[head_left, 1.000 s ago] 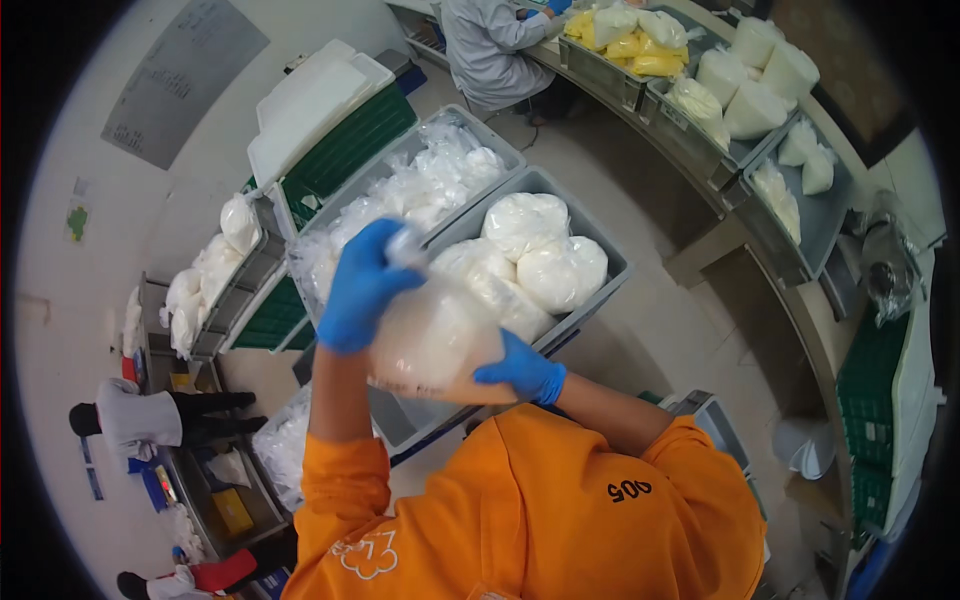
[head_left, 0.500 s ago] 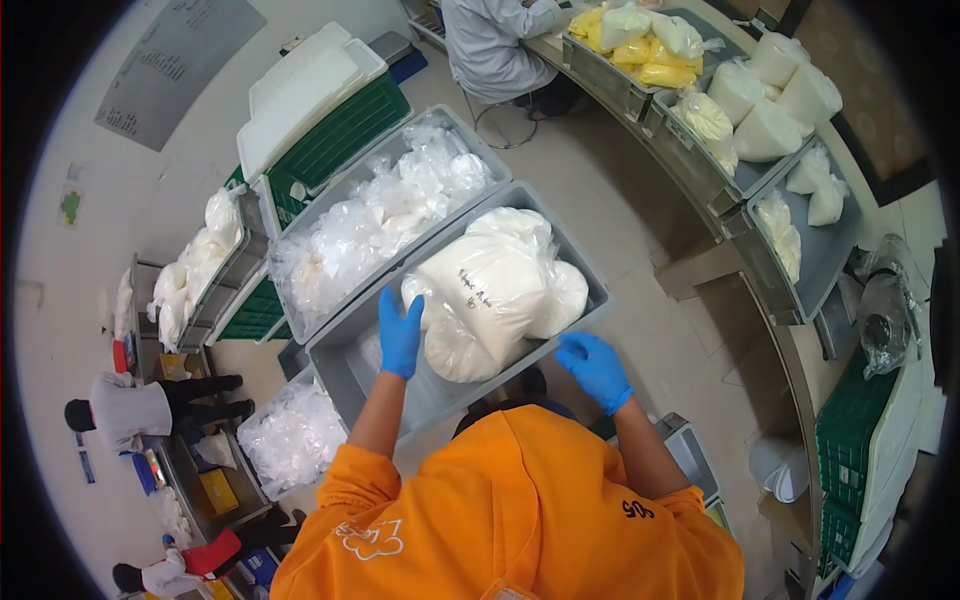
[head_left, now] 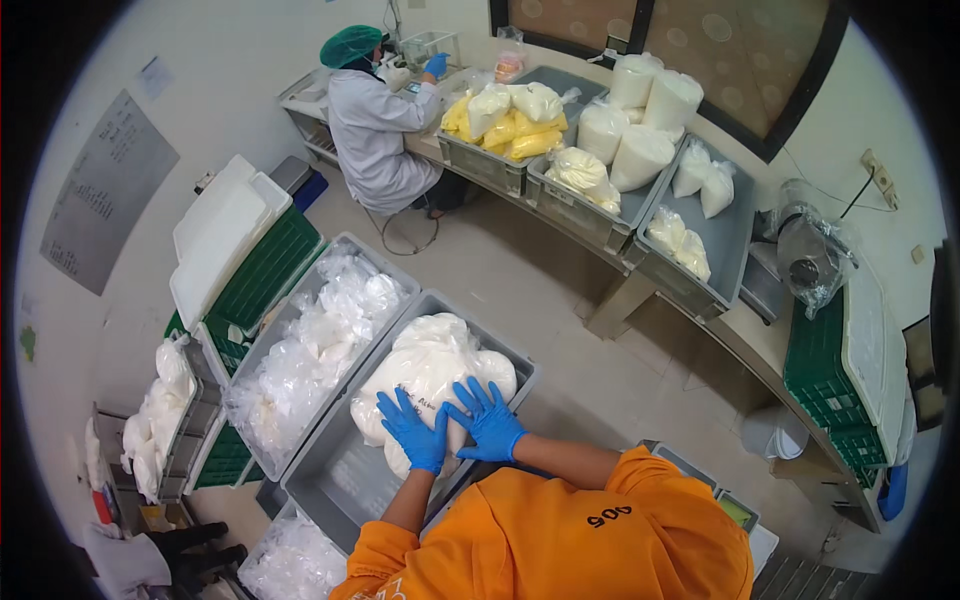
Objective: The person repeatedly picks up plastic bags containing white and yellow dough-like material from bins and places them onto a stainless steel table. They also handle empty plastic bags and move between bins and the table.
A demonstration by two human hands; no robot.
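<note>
A large clear plastic bag of off-white powder lies in a grey plastic crate in front of me, with handwriting on its top. Both my hands wear blue gloves and rest flat on this bag. My left hand has its fingers spread over the near middle of the bag. Beside it, my right hand lies with fingers stretched across the bag's right part, the two hands almost touching. Neither hand grips the bag. Part of the bag's near side is hidden under the hands.
Left of my crate stands another grey crate full of small clear bags. Green crates stand behind it. Along the far counter are grey crates of white and yellow bags. A person in a white coat sits there.
Both hands have moved onto the top of the bag, the right one coming in from beside the crate. The view has tilted up, showing more of the far counter and the seated person.
</note>
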